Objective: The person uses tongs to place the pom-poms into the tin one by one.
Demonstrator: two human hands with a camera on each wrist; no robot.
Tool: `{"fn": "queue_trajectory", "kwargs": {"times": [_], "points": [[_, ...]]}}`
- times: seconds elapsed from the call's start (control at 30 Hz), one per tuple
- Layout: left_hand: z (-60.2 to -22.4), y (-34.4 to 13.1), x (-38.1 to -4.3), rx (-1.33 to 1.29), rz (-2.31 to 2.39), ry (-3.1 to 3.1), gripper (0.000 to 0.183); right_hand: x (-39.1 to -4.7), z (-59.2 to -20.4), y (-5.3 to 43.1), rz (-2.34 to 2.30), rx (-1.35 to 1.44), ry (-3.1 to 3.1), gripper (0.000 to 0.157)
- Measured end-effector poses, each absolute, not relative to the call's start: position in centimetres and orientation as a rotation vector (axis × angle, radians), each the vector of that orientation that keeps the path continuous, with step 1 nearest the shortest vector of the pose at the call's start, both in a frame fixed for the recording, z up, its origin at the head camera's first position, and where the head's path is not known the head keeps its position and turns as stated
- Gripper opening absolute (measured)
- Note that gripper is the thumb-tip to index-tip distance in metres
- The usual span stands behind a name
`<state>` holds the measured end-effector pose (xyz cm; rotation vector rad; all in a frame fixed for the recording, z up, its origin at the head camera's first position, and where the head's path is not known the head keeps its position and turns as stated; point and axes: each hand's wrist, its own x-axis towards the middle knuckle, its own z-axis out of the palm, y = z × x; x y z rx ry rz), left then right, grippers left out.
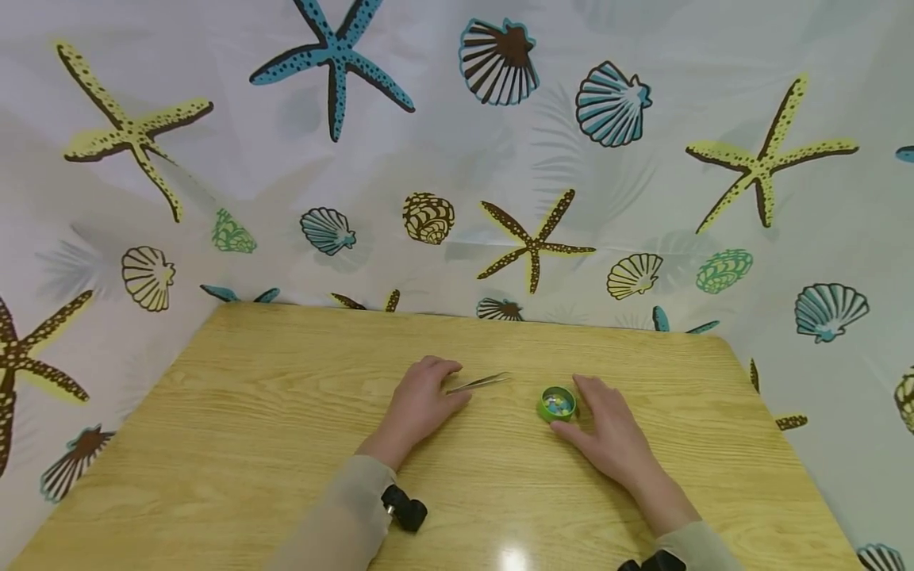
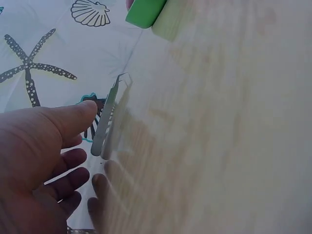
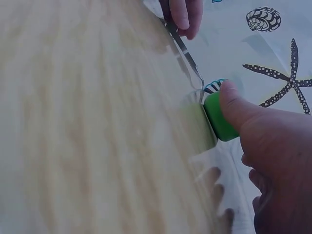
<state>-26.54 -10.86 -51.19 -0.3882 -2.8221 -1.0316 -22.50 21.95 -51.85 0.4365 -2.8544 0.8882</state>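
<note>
A pair of metal tweezers (image 1: 480,383) with bent tips lies on the wooden table, tips toward the right. Beside its blunt end is my left hand (image 1: 423,403), thumb and fingers spread loosely around that end. In the left wrist view the thumb is right at the tweezers (image 2: 106,119), and the other fingers hang loosely bent. A small round green container (image 1: 548,411) stands upright, with small blue, yellow and white pieces (image 1: 558,404) inside. My right hand (image 1: 608,432) rests around its right side, thumb in front and forefinger behind, overlapping the green container (image 3: 219,119) in the right wrist view.
The wooden table (image 1: 286,444) reaches back to a white cloth (image 1: 400,159) printed with starfish and shells, which also hangs at both sides. A black wrist camera (image 1: 405,508) sits on my left sleeve, and another black device (image 1: 653,561) is at the right wrist.
</note>
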Motion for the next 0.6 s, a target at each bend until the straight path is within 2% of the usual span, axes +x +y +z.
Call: {"fn": "queue_trajectory", "kwargs": {"times": [0.33, 0.6], "points": [[-50.1, -12.4, -24.9, -0.53, -0.558, -2.874, 0.067, -21.6, -51.4, 23.2, 0.56, 0.459, -2.834, 0.09], [-49.6, -13.3, -24.1, -0.542, -0.345, -2.934, 0.082, -21.5, -51.1, 24.1, 0.405, 0.422, -2.903, 0.092]]}}
